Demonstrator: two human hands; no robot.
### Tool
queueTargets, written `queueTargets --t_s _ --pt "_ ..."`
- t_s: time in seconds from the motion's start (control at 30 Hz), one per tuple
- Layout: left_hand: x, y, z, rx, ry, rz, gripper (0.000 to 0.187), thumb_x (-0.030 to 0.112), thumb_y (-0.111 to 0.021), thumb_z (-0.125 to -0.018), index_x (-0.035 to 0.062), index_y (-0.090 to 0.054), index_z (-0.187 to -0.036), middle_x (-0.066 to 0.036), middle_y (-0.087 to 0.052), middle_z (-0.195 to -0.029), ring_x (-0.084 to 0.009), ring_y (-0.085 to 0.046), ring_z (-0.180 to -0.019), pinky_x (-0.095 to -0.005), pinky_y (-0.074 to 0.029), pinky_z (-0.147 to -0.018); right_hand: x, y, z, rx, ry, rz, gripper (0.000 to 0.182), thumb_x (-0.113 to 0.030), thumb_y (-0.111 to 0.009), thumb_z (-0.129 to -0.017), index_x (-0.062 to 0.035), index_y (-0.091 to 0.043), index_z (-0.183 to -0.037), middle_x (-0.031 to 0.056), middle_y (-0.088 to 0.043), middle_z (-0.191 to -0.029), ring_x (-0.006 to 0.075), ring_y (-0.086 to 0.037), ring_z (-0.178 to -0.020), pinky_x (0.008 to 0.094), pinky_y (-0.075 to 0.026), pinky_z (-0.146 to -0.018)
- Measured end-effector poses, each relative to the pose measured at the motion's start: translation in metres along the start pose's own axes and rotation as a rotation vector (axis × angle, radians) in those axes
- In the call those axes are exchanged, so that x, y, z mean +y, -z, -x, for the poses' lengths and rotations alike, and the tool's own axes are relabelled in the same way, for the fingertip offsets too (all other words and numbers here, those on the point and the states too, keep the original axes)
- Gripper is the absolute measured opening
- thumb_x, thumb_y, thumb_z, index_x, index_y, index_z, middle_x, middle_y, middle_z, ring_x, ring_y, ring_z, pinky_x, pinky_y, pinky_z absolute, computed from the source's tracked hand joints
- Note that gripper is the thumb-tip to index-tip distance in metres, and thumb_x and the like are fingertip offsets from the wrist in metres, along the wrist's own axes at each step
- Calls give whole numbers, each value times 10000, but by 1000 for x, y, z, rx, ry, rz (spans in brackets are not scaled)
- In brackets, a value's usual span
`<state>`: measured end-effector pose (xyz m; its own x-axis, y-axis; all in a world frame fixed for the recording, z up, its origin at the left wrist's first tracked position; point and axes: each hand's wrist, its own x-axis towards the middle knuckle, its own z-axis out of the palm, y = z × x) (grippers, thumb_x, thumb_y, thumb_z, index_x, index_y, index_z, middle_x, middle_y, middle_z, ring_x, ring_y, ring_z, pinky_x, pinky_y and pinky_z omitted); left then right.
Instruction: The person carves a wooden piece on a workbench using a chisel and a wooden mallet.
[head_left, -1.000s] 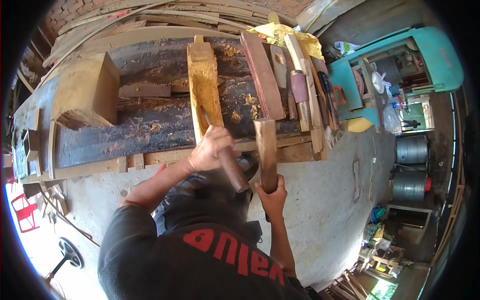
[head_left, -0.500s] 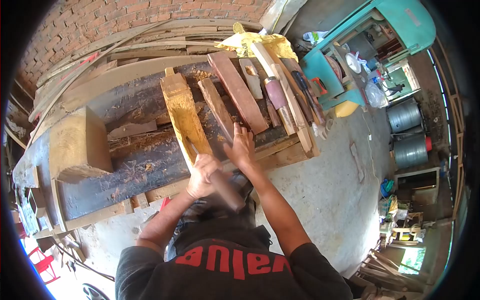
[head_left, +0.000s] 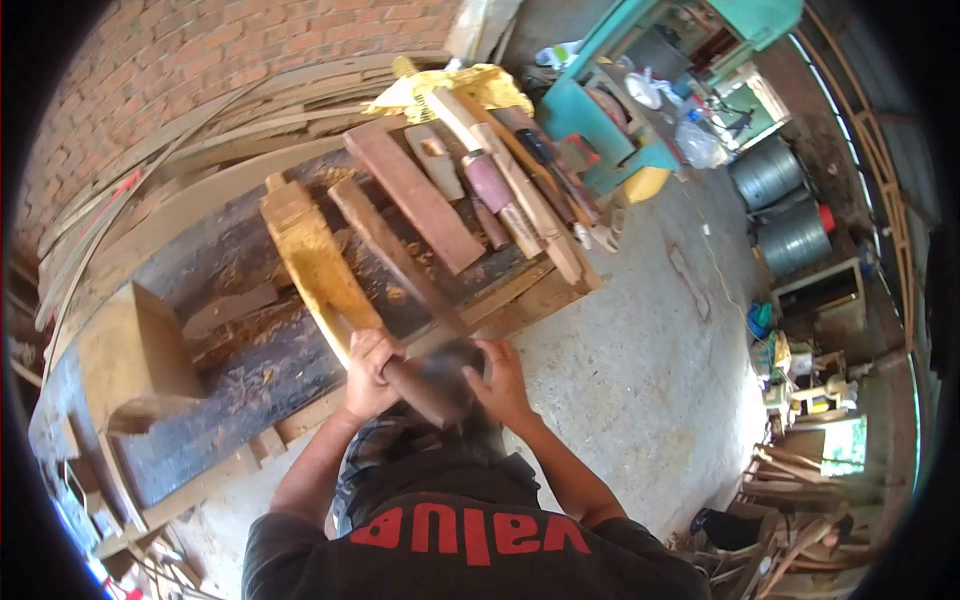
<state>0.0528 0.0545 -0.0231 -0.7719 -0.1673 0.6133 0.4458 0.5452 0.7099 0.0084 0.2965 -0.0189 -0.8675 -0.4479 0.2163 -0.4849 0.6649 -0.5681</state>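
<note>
My left hand (head_left: 372, 372) is wrapped round a chisel (head_left: 425, 394) with a thick brown wooden handle. Its metal blade points away from me into the hollow of a long yellow wood piece (head_left: 312, 268), which lies across the bench. To the right, my right hand (head_left: 503, 388) has its thumb and fingers apart. Its fingertips are right by the near end of a brown wooden club (head_left: 385, 245), which has a thick far part and a narrower handle. A dark blurred patch shows between my two hands.
A big squared wood block (head_left: 140, 360) stands on the dark bench (head_left: 240, 400). Right of the club lie a reddish plank (head_left: 412, 198), a purple-wrapped tool (head_left: 488, 185) and several wood strips. A yellow sack (head_left: 455, 88) lies behind them. Metal drums (head_left: 795, 245) stand at the right.
The view has shifted, so the bench sits further left and lower. My right hand has drawn back from the club's handle towards me. The left hand still grips the chisel.
</note>
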Motion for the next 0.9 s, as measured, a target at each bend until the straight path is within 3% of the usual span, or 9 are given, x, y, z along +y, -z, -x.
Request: queueTargets --t_s 0.1,0.2,0.3,0.4,0.6,0.67,0.73,0.83,0.9 --pt "-2 1 1 6 -37 -17 326 194 -836 -635 94 -559 -774 -72 -567 -779 -291 -554 -760 -398 -388 -723 0 -8 -11 92 68 15 448 -169 -692 -832 -21 -532 -1223 207 -544 -1135 402 -517 -1066 476 -409 -937" --pt "5 6 -4 -9 -36 -26 312 222 -826 -677 100 -559 -785 -65 -565 -785 -285 -564 -763 -391 -382 -705 -19 -12 -41 -2 52 -5 476 -201 -679 -846 -21 -516 -1254 213 -532 -1164 413 -499 -1099 492 -392 -962" --pt "7 6 -3 -25 8 -35 331 252 -841 -684 111 -559 -784 -53 -573 -775 -283 -570 -772 -377 -391 -718 -26 -33 -68 56 145 180 509 -241 -662 -861 -5 -500 -1282 223 -517 -1212 417 -479 -1123 504 -380 -976" --pt "4 4 -3 -147 15 -66 303 282 -816 -714 119 -572 -792 -43 -540 -752 -275 -568 -769 -380 -387 -714 -30 -48 -80 -26 131 199 566 -272 -637 -883 27 -460 -1330 234 -497 -1265 421 -461 -1146 510 -369 -997" --pt "4 8 0 -116 8 -79 294 306 -800 -733 129 -573 -790 -51 -550 -788 -272 -573 -798 -376 -392 -726 -22 -65 -79 -30 68 355 633 -251 -612 -909 42 -372 -1415 230 -499 -1246 408 -463 -1125 505 -385 -984" --pt "4 9 0 -148 41 -103 292 312 -795 -740 124 -580 -797 -61 -553 -797 -277 -574 -812 -377 -401 -743 -27 -61 -86 -16 78 385 504 -238 -610 -910 38 -451 -1301 218 -513 -1182 399 -487 -1083 508 -393 -967" --pt "4 7 1 -136 36 -132 287 309 -790 -746 119 -579 -793 -65 -550 -794 -285 -572 -810 -380 -407 -759 -42 -53 -97 -163 -20 455 365 -256 -621 -905 15 -493 -1113 211 -515 -1097 404 -511 -1045 504 -417 -931" --pt "6 6 0 -138 56 -141 277 305 -785 -749 117 -589 -801 -66 -554 -801 -287 -578 -823 -379 -412 -780 -40 -62 -106 -59 19 386 348 -309 -617 -910 -7 -467 -998 211 -505 -1040 417 -529 -1014 513 -443 -883" --pt "7 8 1 -129 74 -152 273 306 -784 -750 118 -593 -805 -66 -557 -804 -285 -580 -829 -376 -412 -783 -40 -68 -106 -50 -5 401 377 -339 -607 -914 -4 -468 -1017 213 -504 -1044 420 -531 -1005 515 -453 -869"
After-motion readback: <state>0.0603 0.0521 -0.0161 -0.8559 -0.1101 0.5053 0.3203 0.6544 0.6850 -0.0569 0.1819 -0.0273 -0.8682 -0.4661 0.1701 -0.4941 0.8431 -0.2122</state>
